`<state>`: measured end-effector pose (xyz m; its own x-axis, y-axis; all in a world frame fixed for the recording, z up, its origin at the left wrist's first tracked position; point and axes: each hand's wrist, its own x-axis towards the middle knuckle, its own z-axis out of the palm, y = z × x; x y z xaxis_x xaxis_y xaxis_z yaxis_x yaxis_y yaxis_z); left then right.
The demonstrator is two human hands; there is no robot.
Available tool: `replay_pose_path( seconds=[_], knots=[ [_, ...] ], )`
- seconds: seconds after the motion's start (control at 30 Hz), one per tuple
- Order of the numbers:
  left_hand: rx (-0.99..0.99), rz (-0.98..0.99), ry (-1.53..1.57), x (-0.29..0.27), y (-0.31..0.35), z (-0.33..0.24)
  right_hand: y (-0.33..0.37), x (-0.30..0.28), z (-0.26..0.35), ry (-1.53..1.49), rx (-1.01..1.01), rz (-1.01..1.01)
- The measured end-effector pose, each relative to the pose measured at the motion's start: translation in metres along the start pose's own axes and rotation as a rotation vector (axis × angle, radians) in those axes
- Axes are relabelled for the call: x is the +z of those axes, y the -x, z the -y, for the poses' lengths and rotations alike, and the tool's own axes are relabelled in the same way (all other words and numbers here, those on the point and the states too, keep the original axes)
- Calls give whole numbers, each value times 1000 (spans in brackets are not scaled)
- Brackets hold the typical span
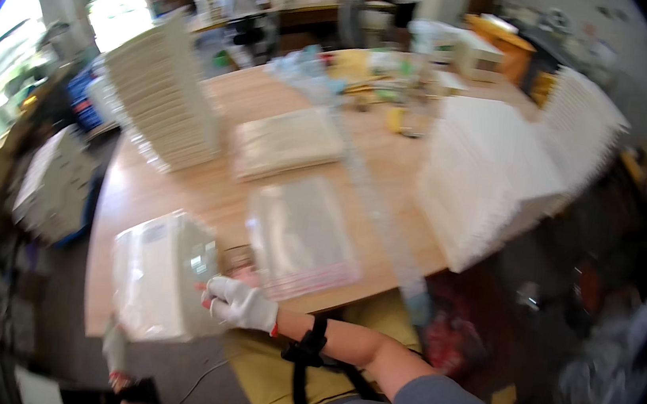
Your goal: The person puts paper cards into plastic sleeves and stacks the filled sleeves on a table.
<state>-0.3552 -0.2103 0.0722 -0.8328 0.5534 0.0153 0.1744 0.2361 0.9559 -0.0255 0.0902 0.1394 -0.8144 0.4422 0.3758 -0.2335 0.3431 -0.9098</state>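
Observation:
A squared, plastic-wrapped pile of flat white pieces (159, 275) sits at the table's near left corner, its clear film shining. My left hand (114, 347), in a white glove, is at the pile's near left corner; motion smears its fingers. At the pile's right side is my right hand (242, 304), also gloved, with bare reddish fingertips and fingers spread a little apart. Its fingertips lie against or very near the pile. Just beyond that hand lies a flat stack of clear plastic bags (304, 236) with pinkish near edges.
A second stack of bags (289, 142) lies farther back. Tall cream stacks (164, 92) rise at the left, white ones (486, 173) at the right. A clear strip (375, 208) crosses the wooden table (232, 96). Small tools and tape clutter its far end; people stand beyond.

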Motion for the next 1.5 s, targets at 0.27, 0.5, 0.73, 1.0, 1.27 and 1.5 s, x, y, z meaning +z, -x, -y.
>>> replay_pose_path(
  seconds=[0.27, 0.5, 0.73, 1.0, 1.27, 1.5],
  knots=[
    [1033, -369, -1121, 51, 10, -119, 174, -256, 105, 624, -12, -741],
    [506, 319, -1342, 94, 20, -129, 220, -346, 142, -76, 180, -1213],
    [640, 288, -1222, 123, 19, -154, 273, -393, 145, -497, 87, -1269],
    [840, 447, -1232, 123, 58, -187, 284, -449, 144, -377, 247, -1116],
    [1009, 377, -1043, 121, 49, -147, 269, -496, 138, -71, 404, -1313],
    [1037, 309, -1068, 131, 63, -162, 250, -451, 145, -16, 232, -1422]
  ],
)
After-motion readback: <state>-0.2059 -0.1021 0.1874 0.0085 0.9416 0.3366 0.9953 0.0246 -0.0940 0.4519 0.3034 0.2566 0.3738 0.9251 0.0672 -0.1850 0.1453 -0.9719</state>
